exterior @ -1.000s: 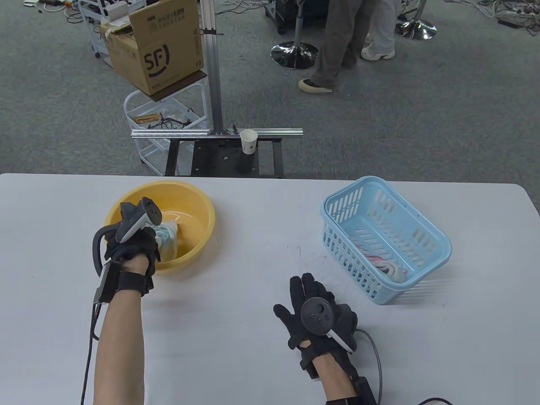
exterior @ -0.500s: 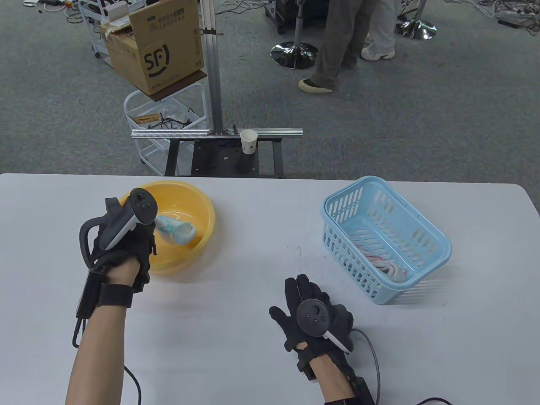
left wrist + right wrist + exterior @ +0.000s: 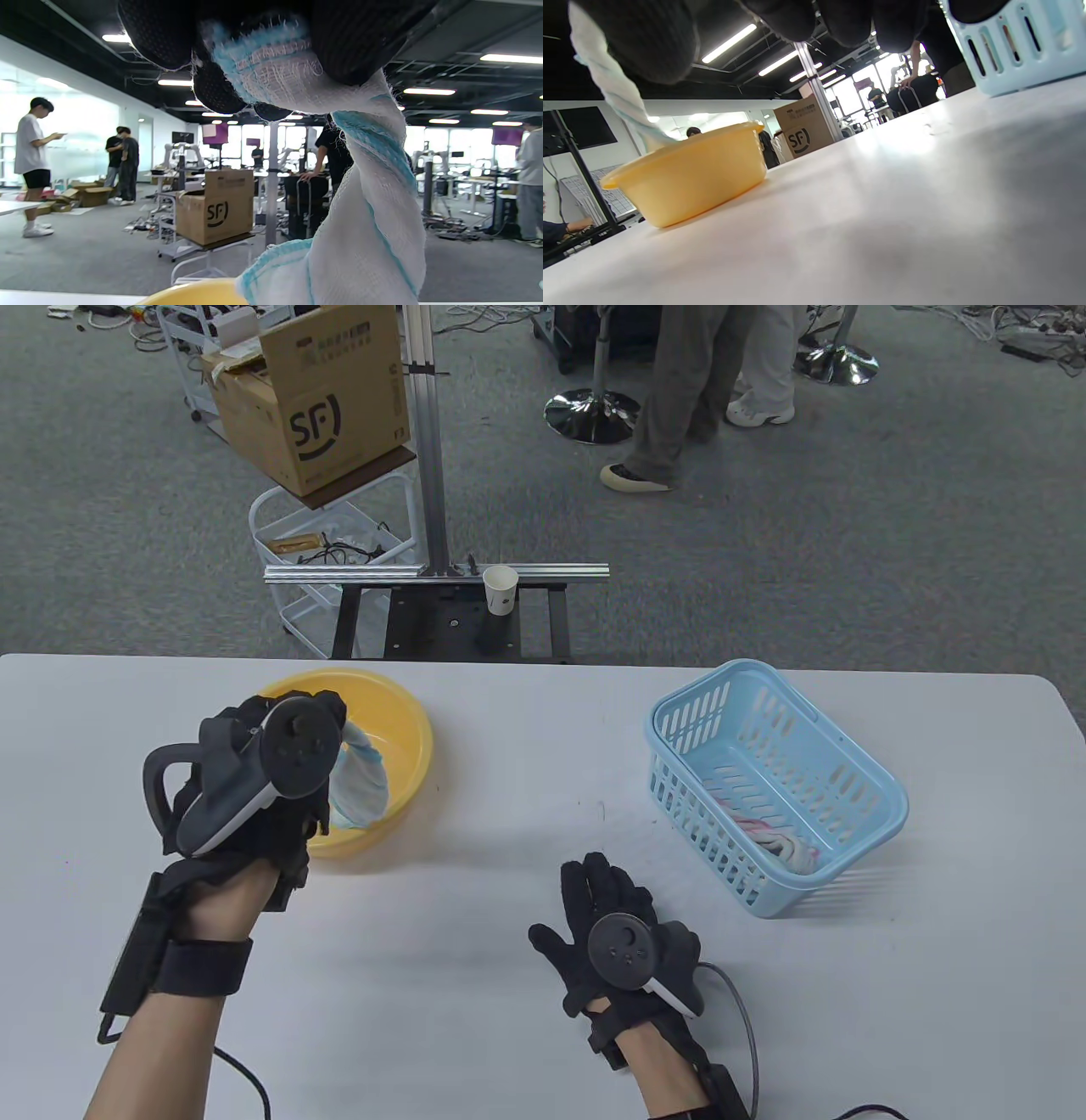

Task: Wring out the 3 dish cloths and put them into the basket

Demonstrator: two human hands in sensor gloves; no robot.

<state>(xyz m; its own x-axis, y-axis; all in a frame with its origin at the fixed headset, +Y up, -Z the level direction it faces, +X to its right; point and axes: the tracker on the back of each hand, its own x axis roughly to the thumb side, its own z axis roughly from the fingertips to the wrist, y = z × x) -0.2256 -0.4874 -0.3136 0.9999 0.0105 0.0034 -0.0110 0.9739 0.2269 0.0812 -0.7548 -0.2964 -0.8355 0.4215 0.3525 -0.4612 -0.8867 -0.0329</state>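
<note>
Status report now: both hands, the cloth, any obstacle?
Left hand grips twisted cloth above yellow basin. Right hand open, flat on table. Path to basket looks clear.

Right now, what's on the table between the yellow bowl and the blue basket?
Nothing: in the table view, bare white table lies between the yellow bowl and the blue basket.

Yellow basin [image 3: 407, 729], light-blue basket [image 3: 882, 806], white cloth [image 3: 373, 237] with blue stripes
</note>
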